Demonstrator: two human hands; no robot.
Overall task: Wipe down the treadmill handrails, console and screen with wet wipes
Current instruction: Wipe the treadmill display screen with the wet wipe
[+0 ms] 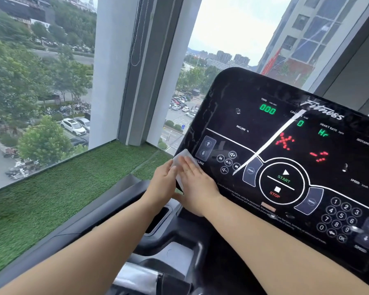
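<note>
Flat palm holds the wet wipe point(182, 158) at the left edge of the console point(285, 145)
Your right hand point(197, 184) presses it down, fingers straight and together. Your left hand point(161, 184) touches its outer edge with straight fingers. The wipe's long axis runs up along that edge, and the rest of the panel lies to your right.

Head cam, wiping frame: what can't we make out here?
Head view only.
wet wipe: mostly hidden under the right hand.
left hand: pinching the wipe or only touching it, unclear; the right hand and the wipe hide the contact.
console: right side cut off by the frame edge.
fine print under STOP: too small and blurred.
</note>
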